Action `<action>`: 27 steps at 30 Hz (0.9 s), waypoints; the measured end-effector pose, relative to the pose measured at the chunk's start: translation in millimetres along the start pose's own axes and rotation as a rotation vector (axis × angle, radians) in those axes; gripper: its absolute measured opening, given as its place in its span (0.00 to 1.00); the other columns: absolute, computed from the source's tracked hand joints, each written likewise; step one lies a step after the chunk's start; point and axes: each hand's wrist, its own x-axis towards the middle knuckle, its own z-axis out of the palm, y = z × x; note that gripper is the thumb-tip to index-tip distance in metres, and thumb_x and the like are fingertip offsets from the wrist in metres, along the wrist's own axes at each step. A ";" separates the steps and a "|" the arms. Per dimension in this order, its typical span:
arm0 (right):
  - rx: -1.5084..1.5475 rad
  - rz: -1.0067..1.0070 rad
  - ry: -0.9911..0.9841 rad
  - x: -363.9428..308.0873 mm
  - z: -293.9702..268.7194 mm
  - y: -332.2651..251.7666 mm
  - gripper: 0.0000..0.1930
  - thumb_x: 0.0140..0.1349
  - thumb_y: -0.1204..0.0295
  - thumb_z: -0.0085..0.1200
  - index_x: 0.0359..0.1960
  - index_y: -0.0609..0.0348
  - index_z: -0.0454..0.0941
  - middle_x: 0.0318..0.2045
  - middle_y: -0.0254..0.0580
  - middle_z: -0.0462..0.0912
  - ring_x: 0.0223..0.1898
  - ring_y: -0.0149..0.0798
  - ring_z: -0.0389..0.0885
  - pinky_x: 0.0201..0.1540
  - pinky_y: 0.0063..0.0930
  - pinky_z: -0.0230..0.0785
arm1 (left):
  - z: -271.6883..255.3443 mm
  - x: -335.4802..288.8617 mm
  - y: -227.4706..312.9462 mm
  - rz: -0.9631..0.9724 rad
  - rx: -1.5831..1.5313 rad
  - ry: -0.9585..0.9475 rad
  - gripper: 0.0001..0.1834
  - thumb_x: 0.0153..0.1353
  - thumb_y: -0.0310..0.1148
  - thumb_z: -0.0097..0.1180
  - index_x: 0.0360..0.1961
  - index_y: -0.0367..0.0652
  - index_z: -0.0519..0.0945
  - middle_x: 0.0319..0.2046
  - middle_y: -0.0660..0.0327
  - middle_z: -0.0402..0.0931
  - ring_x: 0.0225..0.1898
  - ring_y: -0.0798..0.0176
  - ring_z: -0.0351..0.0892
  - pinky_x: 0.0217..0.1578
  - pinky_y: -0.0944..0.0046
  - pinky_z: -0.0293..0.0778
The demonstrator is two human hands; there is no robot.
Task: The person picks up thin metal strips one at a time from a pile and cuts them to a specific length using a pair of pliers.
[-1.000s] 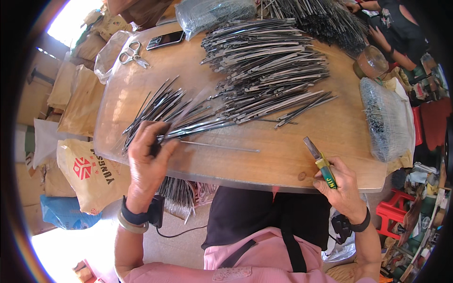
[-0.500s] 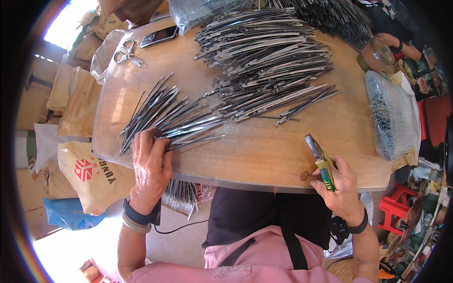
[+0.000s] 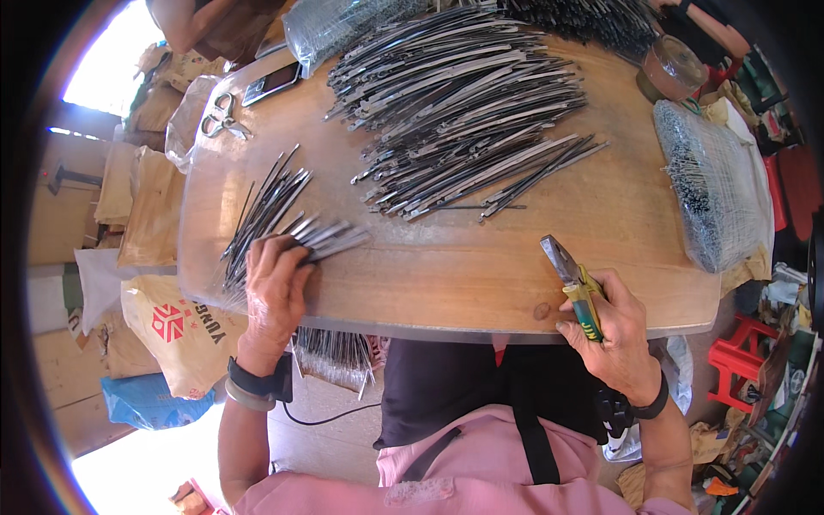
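Thin metal strips (image 3: 330, 239) lie fanned on the clear-covered wooden table (image 3: 446, 287) under the left hand (image 3: 276, 279), its fingers half-curled; their ends blur, and whether it grips them cannot be told; the right hand (image 3: 614, 339) is closed round yellow-and-green pliers (image 3: 572, 276), handle lettering partly covered; beyond, a dense pile (image 3: 455, 107) of slender dark strips; at left, a cream bag (image 3: 184, 343) with red emblem and dark lettering; upper right, another person's forearm (image 3: 719, 33), cut off.
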 end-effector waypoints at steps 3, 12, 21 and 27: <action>-0.020 -0.012 -0.006 -1.8 5.6 -0.9 0.12 0.45 0.74 0.67 0.33 0.60 0.82 0.34 0.45 0.76 0.32 0.48 0.78 0.33 0.38 0.71 | 1.8 0.3 -16.4 -0.126 0.060 0.058 0.11 0.51 0.23 0.59 0.38 0.37 0.79 0.43 0.51 0.74 0.46 0.45 0.71 0.49 0.52 0.67; -0.181 -0.070 -0.006 -10.5 -3.6 14.5 0.13 0.48 0.70 0.66 0.33 0.67 0.81 0.40 0.50 0.78 0.34 0.51 0.81 0.36 0.38 0.74 | 28.4 78.5 28.8 -0.173 -0.256 0.085 0.17 0.53 0.21 0.57 0.47 0.35 0.79 0.43 0.50 0.76 0.47 0.47 0.74 0.49 0.57 0.69; 0.026 0.075 0.449 -12.4 -122.4 55.8 0.07 0.51 0.76 0.63 0.30 0.66 0.80 0.33 0.44 0.79 0.27 0.40 0.80 0.33 0.28 0.72 | 42.6 106.8 33.9 -0.052 -0.170 -0.109 0.08 0.50 0.18 0.57 0.33 0.32 0.75 0.31 0.48 0.70 0.34 0.44 0.71 0.35 0.54 0.67; -0.433 -0.172 0.333 50.0 -138.6 68.3 0.07 0.48 0.77 0.59 0.30 0.65 0.79 0.35 0.44 0.76 0.35 0.43 0.79 0.36 0.34 0.72 | 21.3 102.0 42.7 -0.139 -0.224 -0.076 0.06 0.55 0.17 0.51 0.36 0.33 0.73 0.28 0.52 0.69 0.32 0.52 0.71 0.36 0.61 0.68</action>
